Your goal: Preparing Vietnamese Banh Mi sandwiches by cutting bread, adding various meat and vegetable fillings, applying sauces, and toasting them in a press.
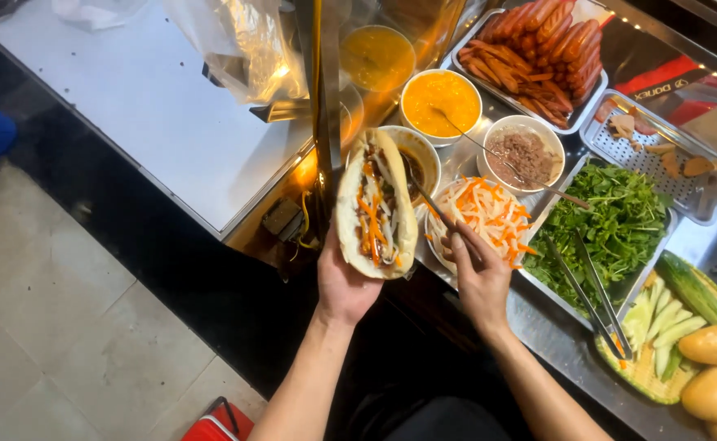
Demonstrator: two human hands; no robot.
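Seen from the head camera, the left hand [344,282] is clenched around the underside of a split, filled baguette sandwich [375,204], holding it upright and open above the edge of the steel table [554,343]. Strips of carrot and white radish show inside the bread. Just to its right, the right hand [479,273] reaches into a round bowl of pickled carrot and radish shreds [481,216], its fingers [460,245] curled into the shreds; whether they pinch any I cannot tell. Beyond lie a white bowl of yellow sauce [440,102], a bowl of brown minced meat [526,155], a steel tray of green herbs [612,229] with metal tongs [591,298], and a tray of red sausages [538,49].
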